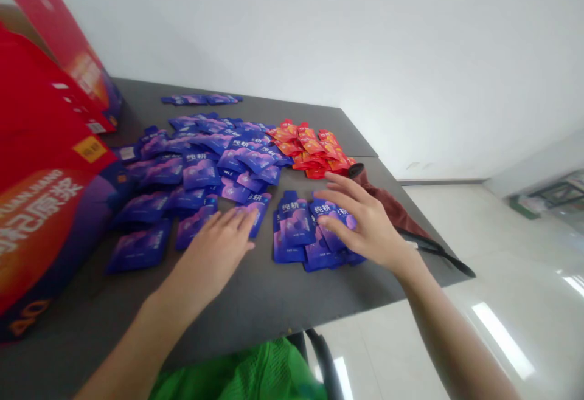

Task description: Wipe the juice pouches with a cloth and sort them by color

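Several blue-purple pouches lie in a loose heap across the left and middle of the grey table. My left hand is over the heap's near right edge, fingers spread, its fingertips at a pouch. To the right is a smaller group of blue pouches, laid overlapping. My right hand hovers at that group's right side with fingers apart and partly covers it. Behind it, several red-orange pouches sit in a pile.
Large red and purple boxes stand at the left. A row of blue pouches lies near the wall. A brown cloth item with a dark strap rests at the table's right edge. Green fabric is below.
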A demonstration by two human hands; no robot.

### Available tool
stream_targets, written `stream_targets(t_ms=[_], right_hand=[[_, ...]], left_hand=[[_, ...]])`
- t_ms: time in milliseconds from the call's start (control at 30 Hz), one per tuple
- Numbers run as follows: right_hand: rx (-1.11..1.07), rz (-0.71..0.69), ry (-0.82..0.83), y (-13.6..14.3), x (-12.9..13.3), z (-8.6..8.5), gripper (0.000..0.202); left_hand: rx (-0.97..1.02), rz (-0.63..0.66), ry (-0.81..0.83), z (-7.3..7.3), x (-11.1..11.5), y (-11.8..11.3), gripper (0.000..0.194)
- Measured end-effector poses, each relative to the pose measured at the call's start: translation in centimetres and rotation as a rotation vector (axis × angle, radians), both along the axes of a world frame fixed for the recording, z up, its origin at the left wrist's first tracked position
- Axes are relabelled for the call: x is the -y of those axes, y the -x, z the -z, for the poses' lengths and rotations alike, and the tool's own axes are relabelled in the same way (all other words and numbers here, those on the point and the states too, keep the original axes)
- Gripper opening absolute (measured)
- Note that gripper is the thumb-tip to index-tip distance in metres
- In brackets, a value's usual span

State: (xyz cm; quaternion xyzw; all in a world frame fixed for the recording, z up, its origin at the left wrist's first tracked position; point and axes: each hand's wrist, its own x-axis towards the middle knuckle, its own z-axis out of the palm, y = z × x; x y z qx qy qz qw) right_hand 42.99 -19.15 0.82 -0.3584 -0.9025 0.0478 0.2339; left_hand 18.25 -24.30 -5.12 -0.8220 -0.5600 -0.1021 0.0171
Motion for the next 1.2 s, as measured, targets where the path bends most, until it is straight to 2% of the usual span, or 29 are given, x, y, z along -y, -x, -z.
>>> stream_targets(t_ms=[100, 200, 267, 367, 500, 600, 667, 767, 833, 900, 967, 1067, 1133, 1200], right_hand=[[0.108, -0.092, 0.074, 2.7, -1.0, -1.6, 0.042], [0.28, -0.105, 0.145, 4.1, -1.6, -0.4, 0.052], [0.366, -0.111, 0.175, 3.9, -1.6, 1.0, 0.059], [0.398, -0.103, 0.203, 2.8, -1.2, 2.5, 0.058], [0.311, -0.061, 0.172, 1.5, -0.5, 2.5, 0.052], [0.219, -0.004, 0.111, 0.1, -0.2, 2.0, 0.054], [0.13, 0.049, 0.087, -1.2, -0.2, 2.0, 0.051], [0.002, 0.17, 0.046, -3.7, -0.1, 2.3, 0.042], [-0.047, 0.265, -0.031, -5.2, 0.2, 2.7, 0.039], [-0.074, 0.337, -0.127, -6.6, 0.6, 2.8, 0.036], [-0.103, 0.4, -0.228, -7.6, 1.3, 2.8, 0.031], [-0.154, 0.456, -0.322, -8.4, 2.4, 2.7, 0.026], [-0.182, 0.436, -0.304, -8.4, 2.9, 2.8, 0.025], [-0.192, 0.383, -0.23, -8.0, 3.1, 3.0, 0.024]], left_hand=[[-0.121, 0.004, 0.047, 1.1, -0.6, 0.9, 0.045], [-0.168, 0.027, 0.027, 1.7, -0.6, 0.3, 0.034], [-0.172, 0.034, 0.034, 1.4, -0.3, -0.3, 0.034], [-0.179, 0.061, 0.047, 0.3, 0.3, -1.1, 0.036], [-0.191, 0.114, -0.002, -0.4, 0.6, -1.6, 0.026], [-0.172, 0.165, -0.177, -0.9, 0.8, -1.2, 0.02], [-0.133, 0.165, -0.333, -2.3, 1.1, -0.9, 0.018], [-0.1, 0.135, -0.544, -5.7, 1.2, -1.4, 0.02], [-0.098, 0.164, -0.625, -7.9, 1.0, -2.8, 0.02], [-0.096, 0.222, -0.62, -8.9, 0.5, -4.9, 0.02], [-0.106, 0.261, -0.516, -8.5, 0.0, -7.3, 0.018], [-0.134, 0.257, -0.24, -6.2, -0.1, -10.4, 0.019], [-0.149, 0.249, -0.085, -4.4, 0.4, -11.6, 0.024], [-0.156, 0.261, -0.014, -3.2, 1.0, -11.8, 0.023]])
